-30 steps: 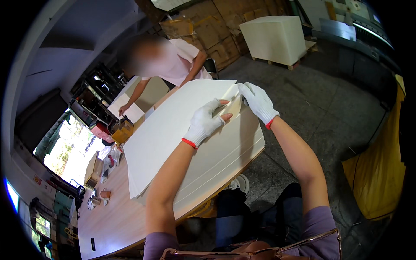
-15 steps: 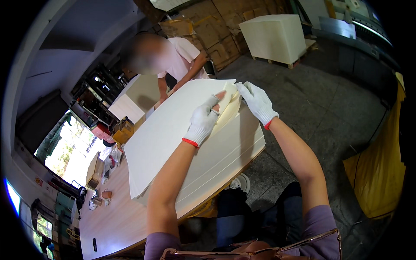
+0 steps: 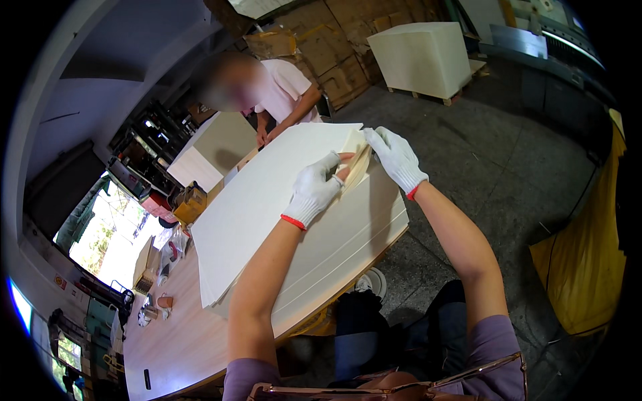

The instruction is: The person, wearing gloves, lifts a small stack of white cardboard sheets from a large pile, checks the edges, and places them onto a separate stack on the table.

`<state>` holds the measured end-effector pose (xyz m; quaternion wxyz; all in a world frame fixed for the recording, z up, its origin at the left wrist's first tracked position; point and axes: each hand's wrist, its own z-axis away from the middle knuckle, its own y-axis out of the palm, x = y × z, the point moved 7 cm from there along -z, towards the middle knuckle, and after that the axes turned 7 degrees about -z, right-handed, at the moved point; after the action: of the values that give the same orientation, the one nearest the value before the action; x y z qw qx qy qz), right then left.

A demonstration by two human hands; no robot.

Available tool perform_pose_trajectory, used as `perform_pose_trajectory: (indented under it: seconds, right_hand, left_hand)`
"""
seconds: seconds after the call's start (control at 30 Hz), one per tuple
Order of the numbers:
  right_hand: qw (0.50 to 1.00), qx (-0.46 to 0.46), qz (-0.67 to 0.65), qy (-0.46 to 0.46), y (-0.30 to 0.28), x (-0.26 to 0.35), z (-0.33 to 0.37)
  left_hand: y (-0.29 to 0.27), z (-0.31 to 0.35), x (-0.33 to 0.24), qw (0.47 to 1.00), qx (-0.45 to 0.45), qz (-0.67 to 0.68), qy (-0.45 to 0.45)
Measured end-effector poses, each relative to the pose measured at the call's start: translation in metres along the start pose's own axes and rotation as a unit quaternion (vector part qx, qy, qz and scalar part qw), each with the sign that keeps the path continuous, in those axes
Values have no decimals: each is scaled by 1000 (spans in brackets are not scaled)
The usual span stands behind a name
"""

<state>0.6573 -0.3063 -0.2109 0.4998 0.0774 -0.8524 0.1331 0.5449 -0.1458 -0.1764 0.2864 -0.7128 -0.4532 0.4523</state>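
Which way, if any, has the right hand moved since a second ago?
No, no visible move: the right hand stays at the paper stack's far corner.

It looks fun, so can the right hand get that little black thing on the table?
Probably not: the right hand is at the paper stack, which, with the left forearm, lies between it and the black thing.

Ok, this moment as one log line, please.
paper stack: on table; left hand: at bowed sheets; right hand: at their corner; co-worker: beyond stack
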Motion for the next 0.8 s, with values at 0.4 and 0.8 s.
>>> perform_pose_trajectory:
  seconds: [0.4, 0.8]
  right_hand:
    - [1000, -3, 0, 7, 2, -5, -1]
    - [1000, -12, -2, -5, -1, -2, 1]
  left_hand:
    - [3, -2, -3, 994, 45, -98, -32]
    - [-4, 1, -13, 996, 26, -74, -32]
